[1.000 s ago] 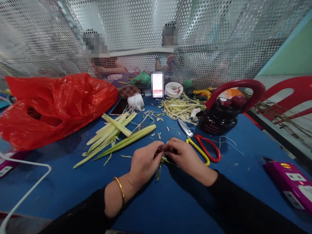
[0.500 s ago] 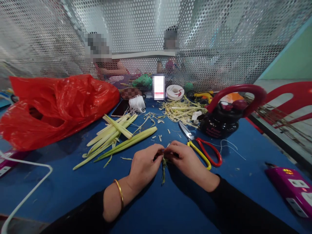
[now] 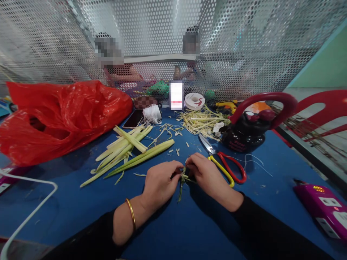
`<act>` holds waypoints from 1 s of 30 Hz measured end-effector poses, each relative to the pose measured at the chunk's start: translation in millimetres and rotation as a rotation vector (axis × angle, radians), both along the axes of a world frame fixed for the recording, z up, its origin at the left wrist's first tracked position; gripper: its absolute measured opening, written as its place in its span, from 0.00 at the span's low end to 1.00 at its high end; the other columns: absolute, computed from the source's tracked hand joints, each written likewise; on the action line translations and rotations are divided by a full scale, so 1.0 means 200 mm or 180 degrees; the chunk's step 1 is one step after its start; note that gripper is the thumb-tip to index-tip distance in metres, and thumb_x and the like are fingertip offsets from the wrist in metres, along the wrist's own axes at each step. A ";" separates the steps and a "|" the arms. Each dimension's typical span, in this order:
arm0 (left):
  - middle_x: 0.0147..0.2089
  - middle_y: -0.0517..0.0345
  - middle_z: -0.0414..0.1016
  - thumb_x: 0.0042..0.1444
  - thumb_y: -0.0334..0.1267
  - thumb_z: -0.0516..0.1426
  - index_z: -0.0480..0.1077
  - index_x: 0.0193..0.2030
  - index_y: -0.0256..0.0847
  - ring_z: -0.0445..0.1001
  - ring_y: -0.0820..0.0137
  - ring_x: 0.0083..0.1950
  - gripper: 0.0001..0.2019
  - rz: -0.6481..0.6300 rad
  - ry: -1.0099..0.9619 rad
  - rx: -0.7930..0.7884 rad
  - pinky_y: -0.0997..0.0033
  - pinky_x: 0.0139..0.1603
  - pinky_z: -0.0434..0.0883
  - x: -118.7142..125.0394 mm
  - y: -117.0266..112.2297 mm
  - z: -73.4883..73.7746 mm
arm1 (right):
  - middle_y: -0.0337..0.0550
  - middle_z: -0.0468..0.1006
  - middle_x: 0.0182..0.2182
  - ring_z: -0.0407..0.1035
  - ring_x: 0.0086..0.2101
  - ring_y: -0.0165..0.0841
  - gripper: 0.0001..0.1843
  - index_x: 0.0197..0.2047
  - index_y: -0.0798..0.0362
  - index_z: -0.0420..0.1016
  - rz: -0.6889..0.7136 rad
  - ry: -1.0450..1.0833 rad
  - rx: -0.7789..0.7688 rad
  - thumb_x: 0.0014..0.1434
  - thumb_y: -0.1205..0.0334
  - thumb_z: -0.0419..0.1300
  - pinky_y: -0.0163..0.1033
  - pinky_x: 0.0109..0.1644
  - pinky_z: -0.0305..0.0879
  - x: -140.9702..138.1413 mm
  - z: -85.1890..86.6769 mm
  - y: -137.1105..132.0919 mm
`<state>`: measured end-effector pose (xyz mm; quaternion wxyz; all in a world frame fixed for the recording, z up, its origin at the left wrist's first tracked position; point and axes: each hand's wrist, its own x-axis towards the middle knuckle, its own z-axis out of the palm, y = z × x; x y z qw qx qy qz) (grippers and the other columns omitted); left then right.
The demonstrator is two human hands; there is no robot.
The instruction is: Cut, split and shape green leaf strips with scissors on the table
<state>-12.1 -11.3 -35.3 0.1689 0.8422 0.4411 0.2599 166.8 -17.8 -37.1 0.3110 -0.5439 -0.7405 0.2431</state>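
Observation:
Over the front middle of the blue table, my left hand (image 3: 162,180) pinches a small knotted piece of green plant strips (image 3: 183,177) between thumb and fingers. From the other side my right hand (image 3: 207,178) closes its fingertips on the same piece, its thumb mostly hidden. A strand end hangs below the fingers. Pale green leaf stalks (image 3: 124,148) lie in a loose pile beyond my left hand. Just right of my right hand rest scissors (image 3: 217,155) with one red and one yellow handle, blades partly apart.
A red plastic bag (image 3: 67,119) fills the left back. Behind the hands are a spool of white thread (image 3: 152,114), a phone (image 3: 132,119), a white ribbon roll (image 3: 194,101) and a heap of plant shreds (image 3: 203,121). A black jug (image 3: 241,135) and a purple power strip (image 3: 322,206) stand right.
My right hand has drawn slightly away from the left, so more of the green piece shows between them. Its hanging end has swung a little left.

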 end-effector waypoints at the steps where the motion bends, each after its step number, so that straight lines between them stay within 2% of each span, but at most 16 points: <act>1: 0.34 0.60 0.79 0.54 0.30 0.57 0.72 0.40 0.44 0.76 0.67 0.37 0.08 -0.0009 0.0042 -0.0009 0.69 0.40 0.68 0.00 0.00 0.00 | 0.41 0.69 0.31 0.65 0.31 0.33 0.12 0.31 0.53 0.66 -0.0048 -0.0035 0.0002 0.59 0.79 0.50 0.37 0.36 0.60 0.00 0.00 0.00; 8: 0.34 0.61 0.79 0.52 0.27 0.57 0.71 0.43 0.43 0.76 0.66 0.38 0.12 -0.0068 0.0185 -0.0374 0.68 0.42 0.67 0.00 -0.01 0.04 | 0.42 0.69 0.30 0.65 0.31 0.34 0.11 0.29 0.52 0.65 -0.0206 -0.0204 -0.0003 0.57 0.78 0.51 0.38 0.35 0.59 0.00 0.00 0.01; 11: 0.34 0.60 0.80 0.52 0.27 0.57 0.70 0.46 0.42 0.76 0.65 0.39 0.14 -0.0024 0.0263 -0.0462 0.66 0.43 0.67 0.00 -0.01 0.04 | 0.43 0.70 0.30 0.66 0.31 0.34 0.11 0.29 0.52 0.65 -0.0247 -0.0229 0.0014 0.57 0.77 0.50 0.37 0.35 0.59 0.00 -0.01 0.01; 14: 0.35 0.61 0.80 0.52 0.27 0.57 0.72 0.47 0.43 0.77 0.65 0.40 0.15 0.0056 0.0175 -0.0495 0.66 0.44 0.68 0.00 0.00 0.03 | 0.41 0.72 0.27 0.66 0.28 0.33 0.10 0.31 0.51 0.65 -0.0322 -0.0136 -0.0130 0.60 0.73 0.49 0.36 0.32 0.57 0.00 -0.02 0.00; 17: 0.36 0.62 0.81 0.52 0.29 0.58 0.76 0.41 0.45 0.77 0.67 0.40 0.12 0.0191 -0.0071 -0.0660 0.69 0.43 0.68 -0.02 0.02 0.02 | 0.39 0.75 0.25 0.67 0.25 0.32 0.09 0.35 0.51 0.67 -0.0382 0.0085 -0.0288 0.63 0.69 0.48 0.35 0.30 0.57 0.00 -0.02 0.00; 20: 0.37 0.62 0.81 0.52 0.30 0.59 0.79 0.36 0.46 0.78 0.68 0.40 0.09 0.0277 -0.0252 -0.0786 0.70 0.42 0.68 -0.03 0.04 0.02 | 0.39 0.77 0.27 0.70 0.27 0.33 0.08 0.34 0.50 0.70 -0.0371 0.0129 -0.0252 0.61 0.68 0.51 0.35 0.32 0.59 0.01 -0.02 0.01; 25: 0.36 0.62 0.81 0.53 0.30 0.58 0.80 0.35 0.46 0.78 0.68 0.39 0.10 0.0265 -0.0342 -0.0807 0.70 0.42 0.68 -0.04 0.06 0.02 | 0.39 0.81 0.32 0.73 0.33 0.34 0.09 0.34 0.49 0.76 -0.0231 0.0210 -0.0095 0.59 0.68 0.55 0.37 0.37 0.64 0.02 -0.03 0.01; 30: 0.36 0.62 0.82 0.55 0.35 0.57 0.79 0.34 0.46 0.77 0.68 0.39 0.08 0.0421 -0.0374 -0.0898 0.69 0.41 0.68 -0.04 0.07 0.04 | 0.39 0.79 0.30 0.72 0.32 0.34 0.10 0.32 0.50 0.76 -0.0108 0.0029 -0.0082 0.59 0.69 0.55 0.37 0.37 0.63 0.03 -0.02 0.01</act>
